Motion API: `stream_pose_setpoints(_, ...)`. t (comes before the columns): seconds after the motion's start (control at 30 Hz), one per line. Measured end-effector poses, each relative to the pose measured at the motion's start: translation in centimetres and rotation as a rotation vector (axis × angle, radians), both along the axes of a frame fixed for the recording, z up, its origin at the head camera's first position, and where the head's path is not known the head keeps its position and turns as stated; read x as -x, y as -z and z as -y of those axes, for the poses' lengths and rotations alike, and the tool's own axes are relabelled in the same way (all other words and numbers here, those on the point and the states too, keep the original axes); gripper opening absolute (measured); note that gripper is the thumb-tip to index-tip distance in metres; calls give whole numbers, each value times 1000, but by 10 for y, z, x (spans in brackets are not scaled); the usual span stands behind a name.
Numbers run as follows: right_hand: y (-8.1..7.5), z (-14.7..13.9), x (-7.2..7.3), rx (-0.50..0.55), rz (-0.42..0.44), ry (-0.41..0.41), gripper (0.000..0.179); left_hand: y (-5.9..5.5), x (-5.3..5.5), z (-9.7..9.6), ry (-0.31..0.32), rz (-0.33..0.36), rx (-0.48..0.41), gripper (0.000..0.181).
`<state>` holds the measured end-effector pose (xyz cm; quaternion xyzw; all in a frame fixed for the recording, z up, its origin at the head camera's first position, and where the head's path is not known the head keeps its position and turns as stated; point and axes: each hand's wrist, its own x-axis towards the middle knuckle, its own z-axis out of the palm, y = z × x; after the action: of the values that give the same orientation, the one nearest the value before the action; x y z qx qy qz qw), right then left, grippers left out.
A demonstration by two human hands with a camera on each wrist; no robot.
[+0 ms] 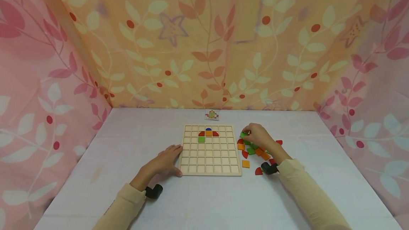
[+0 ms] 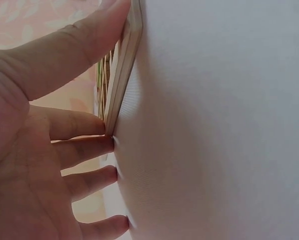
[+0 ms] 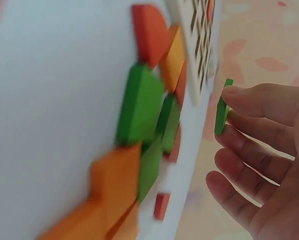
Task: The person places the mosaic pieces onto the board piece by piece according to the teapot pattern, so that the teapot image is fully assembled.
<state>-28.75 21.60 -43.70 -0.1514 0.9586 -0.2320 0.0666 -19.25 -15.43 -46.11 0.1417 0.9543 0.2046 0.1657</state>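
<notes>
A wooden grid board (image 1: pixel 209 160) lies flat on the table. In its upper rows sit a blue rounded piece (image 1: pixel 208 129), an orange square (image 1: pixel 208 133), a red quarter-round piece (image 1: pixel 202 133) on either side of that, and a green square (image 1: pixel 201 139) one row lower. Thumb and fingers spread, my left hand (image 1: pixel 164 160) rests along the board's left edge, fingertips touching the cloth in the left wrist view. To the right of the board, my right hand (image 1: pixel 261 137) pinches a green square tile (image 3: pixel 223 112) between thumb and fingers, raised above the scattered pieces.
Loose green tiles (image 1: pixel 251 151), orange tiles (image 1: pixel 245 164) and red quarter-round pieces (image 1: pixel 258 171) are heaped beside the board's right edge, several overlapping. A small pattern card (image 1: pixel 212 115) lies beyond the board. Floral curtains (image 1: pixel 204 63) enclose the white-covered table (image 1: pixel 127 127).
</notes>
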Motion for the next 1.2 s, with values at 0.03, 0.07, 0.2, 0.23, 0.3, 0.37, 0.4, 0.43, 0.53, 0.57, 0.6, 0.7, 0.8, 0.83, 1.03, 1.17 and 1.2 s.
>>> stream_pose_setpoints(0.03, -1, 4, 1, 1, -6, -12, 27, 0, 0, 0, 0, 1, -1, 102)
stream_pose_setpoints(0.07, -2, 7, 1, 1, -17, -27, 27, 0, 0, 0, 1, 0, -2, 102)
stream_pose_setpoints(0.2, -4, 22, 3, -4, -69, -89, 28, 0, 0, 0, 1, -1, -9, 101)
stream_pose_setpoints(0.23, -5, 26, 3, -5, -79, -102, 27, 0, 0, 0, -1, 0, -10, 101)
stream_pose_setpoints(0.3, -5, 34, 4, -7, -95, -131, 25, 0, 0, 0, -5, 1, -11, 101)
stream_pose_setpoints(0.37, -5, 41, 5, -9, -101, -154, 24, 0, 0, -1, -8, 4, -11, 101)
stream_pose_setpoints(0.4, -5, 45, 5, -12, -98, -159, 24, 0, -1, -1, -9, 4, -11, 101)
stream_pose_setpoints(0.43, -5, 49, 6, -13, -96, -169, 24, 0, -1, -1, -10, 4, -11, 101)
stream_pose_setpoints(0.53, -4, 61, 9, -24, -94, -191, 23, -1, -1, -1, -10, 4, -9, 101)
stream_pose_setpoints(0.57, -4, 65, 10, -27, -92, -200, 23, -1, -1, -1, -11, 6, -8, 101)
stream_pose_setpoints(0.6, -4, 69, 10, -33, -93, -210, 23, -1, -1, -1, -12, 3, -7, 101)
stream_pose_setpoints(0.7, -3, 80, 11, -35, -87, -229, 22, -1, -1, -1, -16, 3, -7, 101)
stream_pose_setpoints(0.8, -3, 90, 11, -30, -73, -235, 23, -1, 0, -1, -17, 0, -11, 101)
stream_pose_setpoints(0.83, -2, 92, 11, -28, -70, -235, 22, -1, -1, -1, -19, 3, -12, 102)
stream_pose_setpoints(1.03, 3, 106, 13, -60, -81, -257, 19, -1, -1, -2, -18, 4, -10, 102)
stream_pose_setpoints(1.17, 6, 114, 13, -84, -82, -278, 16, -1, -1, -2, -17, 2, -10, 102)
stream_pose_setpoints(1.2, 7, 115, 14, -90, -86, -287, 15, 0, -1, -2, -16, 1, -11, 102)
